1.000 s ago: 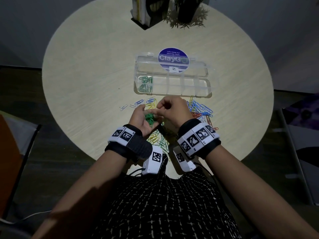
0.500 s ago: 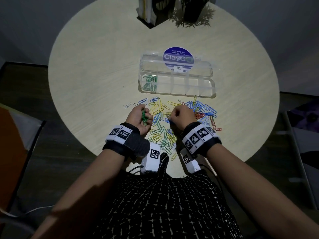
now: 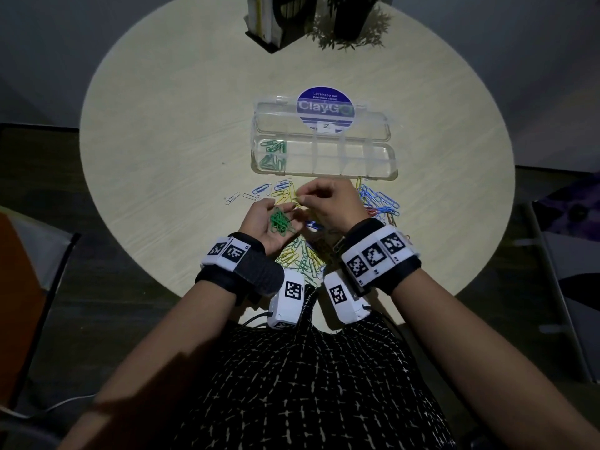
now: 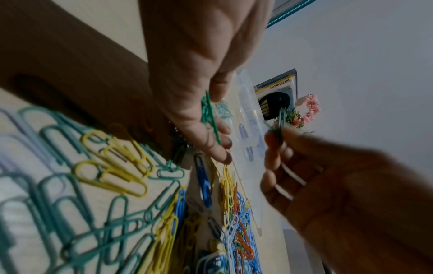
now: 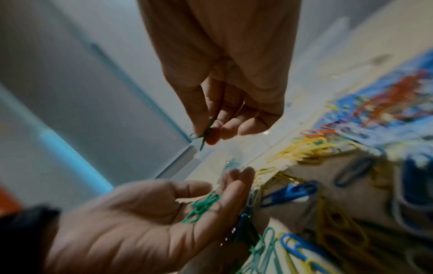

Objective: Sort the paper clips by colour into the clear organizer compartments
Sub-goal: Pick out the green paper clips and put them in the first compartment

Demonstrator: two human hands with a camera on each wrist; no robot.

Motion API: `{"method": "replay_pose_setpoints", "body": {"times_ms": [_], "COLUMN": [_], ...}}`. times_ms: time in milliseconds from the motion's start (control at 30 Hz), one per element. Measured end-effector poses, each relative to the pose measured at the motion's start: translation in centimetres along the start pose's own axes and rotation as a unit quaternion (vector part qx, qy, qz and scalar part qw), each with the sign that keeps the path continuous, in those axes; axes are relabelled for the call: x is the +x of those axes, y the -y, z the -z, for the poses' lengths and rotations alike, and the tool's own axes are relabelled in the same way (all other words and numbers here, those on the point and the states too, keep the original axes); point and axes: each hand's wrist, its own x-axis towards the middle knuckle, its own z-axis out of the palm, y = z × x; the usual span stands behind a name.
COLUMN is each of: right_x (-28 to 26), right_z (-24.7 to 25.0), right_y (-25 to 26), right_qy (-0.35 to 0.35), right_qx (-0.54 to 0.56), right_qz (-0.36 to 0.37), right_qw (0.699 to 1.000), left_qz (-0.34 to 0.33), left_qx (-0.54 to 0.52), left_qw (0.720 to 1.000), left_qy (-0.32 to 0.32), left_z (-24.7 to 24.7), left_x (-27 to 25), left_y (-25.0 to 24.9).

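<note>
My left hand [image 3: 264, 219] lies palm up just above the table, fingers relaxed, with a small bunch of green clips [image 3: 281, 222] resting in the palm. My right hand [image 3: 328, 203] hovers beside it and pinches one green clip [image 5: 206, 133] between thumb and fingertips, a little above the left palm [image 5: 140, 213]. The clear organizer [image 3: 324, 173] stands open beyond both hands. Its leftmost compartment holds green clips [image 3: 272, 154]; the other compartments look bare. Loose clips [image 3: 302, 258] in green, yellow, blue and orange are spread under and around my hands.
The organizer's lid [image 3: 321, 115] lies flat behind it, over a round blue sticker [image 3: 324, 102]. A book holder [image 3: 269, 21] and a potted plant [image 3: 350, 30] stand at the round table's far edge [image 3: 194, 37]. A chair [image 3: 19, 287] is at the left.
My left hand, earlier closed round the green clips, has turned palm up and spread. My right hand has risen from the pile with a green clip and moved towards the left palm.
</note>
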Motion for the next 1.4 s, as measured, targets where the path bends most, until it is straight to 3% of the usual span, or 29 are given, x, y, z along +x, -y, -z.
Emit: {"method": "replay_pose_setpoints", "body": {"times_ms": [133, 233, 367, 433, 600, 733, 900, 1167, 1267, 1400], "right_x": [-0.2, 0.0, -0.8, -0.9, 0.1, -0.2, -1.0, -1.7, -1.6, -1.0], "right_z": [-0.7, -0.5, -2.2, -2.9, -2.0, 0.2, 0.0, -1.5, -1.6, -1.4], "right_y": [0.5, -0.8, -2.5, -2.7, -2.5, -2.4, -2.7, -2.6, -2.6, -1.6], "right_qy": [-0.020, -0.054, 0.041, 0.053, 0.033, 0.069, 0.191, 0.181, 0.167, 0.041], "right_qx": [-0.059, -0.146, -0.335, -0.393, -0.368, -0.339, -0.469, -0.553, -0.523, -0.333], "right_qz": [0.038, 0.015, -0.038, -0.043, -0.060, -0.015, 0.085, 0.107, 0.071, 0.024], "right_qw": [0.997, 0.988, 0.941, 0.917, 0.927, 0.938, 0.858, 0.806, 0.833, 0.942], "left_qz": [0.000, -0.016, -0.026, -0.028, -0.031, -0.045, -0.034, -0.067, -0.071, -0.072], "left_qx": [0.014, 0.052, 0.029, 0.025, 0.014, -0.014, -0.006, -0.057, -0.076, -0.073], "left_qw": [1.000, 0.998, 0.999, 0.999, 0.998, 0.997, 0.998, 0.996, 0.994, 0.994], "left_qy": [-0.025, -0.038, -0.029, -0.027, -0.050, -0.058, -0.048, -0.019, -0.016, -0.031], "left_z": [0.3, 1.0, 2.0, 2.1, 2.3, 2.6, 2.9, 2.6, 2.8, 2.8], "left_x": [0.1, 0.1, -0.2, -0.4, -0.6, -0.8, -0.8, -1.1, -1.0, -0.8], "left_y": [-0.2, -1.1, -2.0, -2.0, -1.7, -1.6, -1.5, -1.3, -1.4, -1.5]}}
